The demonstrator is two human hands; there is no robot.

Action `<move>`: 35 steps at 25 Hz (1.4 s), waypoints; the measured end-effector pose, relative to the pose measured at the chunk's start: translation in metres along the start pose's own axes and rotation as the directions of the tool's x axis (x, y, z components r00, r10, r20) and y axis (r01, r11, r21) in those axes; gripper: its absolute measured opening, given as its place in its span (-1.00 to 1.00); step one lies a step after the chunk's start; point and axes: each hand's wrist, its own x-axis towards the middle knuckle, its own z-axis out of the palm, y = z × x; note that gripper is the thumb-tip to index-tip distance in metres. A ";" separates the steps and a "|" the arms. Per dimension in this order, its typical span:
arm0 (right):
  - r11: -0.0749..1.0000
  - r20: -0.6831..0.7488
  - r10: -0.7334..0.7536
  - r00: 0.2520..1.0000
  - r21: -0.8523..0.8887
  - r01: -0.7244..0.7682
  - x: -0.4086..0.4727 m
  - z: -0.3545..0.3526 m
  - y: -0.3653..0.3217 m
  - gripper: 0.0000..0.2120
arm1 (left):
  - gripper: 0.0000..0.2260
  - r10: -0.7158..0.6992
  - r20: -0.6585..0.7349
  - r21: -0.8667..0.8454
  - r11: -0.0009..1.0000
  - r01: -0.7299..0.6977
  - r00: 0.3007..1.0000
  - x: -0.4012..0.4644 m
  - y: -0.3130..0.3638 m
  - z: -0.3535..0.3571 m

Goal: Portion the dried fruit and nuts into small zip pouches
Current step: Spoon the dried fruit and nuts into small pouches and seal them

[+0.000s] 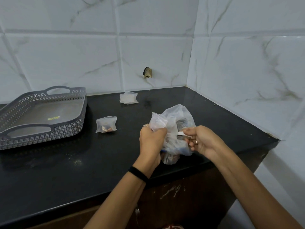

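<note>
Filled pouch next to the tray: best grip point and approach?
Pinch the filled pouch by its flat empty top band, coming from above. The nuts sit in the bottom, so the upper film is thin and pinchable. The tray crowds its left; its right side is open counter.

One tray [72,103], one big bag [178,116] — three small pouches [106,124], two hands [152,138].

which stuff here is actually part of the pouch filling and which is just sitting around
Part of the job:
- big plastic bag, gripped by left hand and right hand
- filled small pouch on the counter
- stack of empty pouches near the wall

Just lying about:
- grey lattice tray
- black counter
- hole in the wall tile
</note>
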 end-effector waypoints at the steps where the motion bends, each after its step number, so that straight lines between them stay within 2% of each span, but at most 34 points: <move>1: 0.996 0.010 0.027 1.000 0.081 -0.028 0.000 -0.001 0.003 -0.84 | -0.66 -0.010 0.013 -0.018 1.000 0.010 1.000 -0.001 0.001 0.002; 3: 0.977 0.039 0.063 0.997 0.202 -0.069 0.001 -0.003 0.007 -0.84 | -0.77 -0.029 0.003 -0.049 0.998 0.029 1.000 0.000 0.002 0.000; 6: 0.954 0.066 0.068 0.996 0.289 -0.084 0.000 -0.001 0.008 -0.82 | -0.80 -0.053 -0.077 -0.051 0.997 0.049 0.996 0.004 0.000 -0.009; 14: 0.986 -0.005 -0.043 0.999 0.160 0.043 -0.016 -0.010 0.002 -0.73 | -0.75 0.030 -0.058 0.092 0.995 -0.024 0.998 0.011 -0.005 -0.027; 18: 0.982 0.001 -0.069 0.998 0.179 0.068 -0.025 -0.015 0.000 -0.75 | -0.77 0.116 -0.033 0.209 0.972 -0.106 0.993 0.008 -0.001 -0.033; 24: 0.935 0.042 -0.190 0.981 0.311 0.168 -0.040 -0.014 -0.017 -0.75 | -0.74 0.302 0.069 0.478 0.827 -0.297 0.951 0.010 0.006 -0.043; 30: 0.932 0.158 -0.258 0.953 0.301 0.203 -0.059 0.006 -0.033 -0.81 | -0.69 0.324 0.098 0.566 0.760 -0.320 0.941 0.011 0.010 -0.045; 35: 0.946 0.168 -0.245 0.955 0.258 0.198 -0.060 0.017 -0.030 -0.81 | -0.68 0.309 0.068 0.519 0.801 -0.298 0.949 0.006 0.010 -0.044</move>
